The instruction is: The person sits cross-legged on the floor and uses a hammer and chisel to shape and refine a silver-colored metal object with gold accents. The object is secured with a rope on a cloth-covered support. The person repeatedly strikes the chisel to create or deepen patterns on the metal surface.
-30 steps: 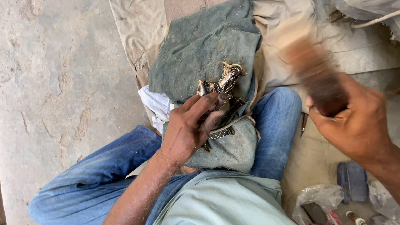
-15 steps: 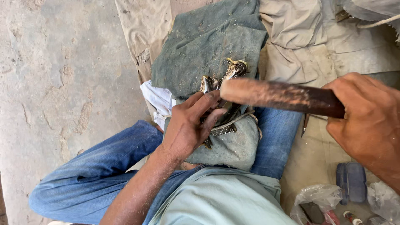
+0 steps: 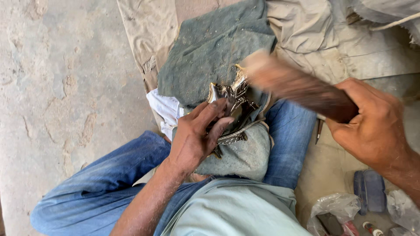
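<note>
A small shiny metal figurine (image 3: 234,98), dark with brassy edges, lies on a grey-green cloth (image 3: 210,48) over my lap. My left hand (image 3: 197,135) presses down on the figurine, fingers curled over its lower part. My right hand (image 3: 372,126) grips a brown wooden stick-like tool (image 3: 297,85), blurred by motion, whose far end hovers beside the figurine's upper edge. My legs in blue jeans (image 3: 105,183) are crossed beneath the cloth.
Beige sheets (image 3: 315,30) cover the ground at the top right. Bare concrete floor (image 3: 57,87) is on the left. A dark blue block (image 3: 369,188) and clear plastic bags with small items (image 3: 337,214) lie at the lower right.
The wooden tool swung down from upright over the figurine, lay nearly level half a second ago, and now its tip has lifted slightly. My left hand stays on the figurine.
</note>
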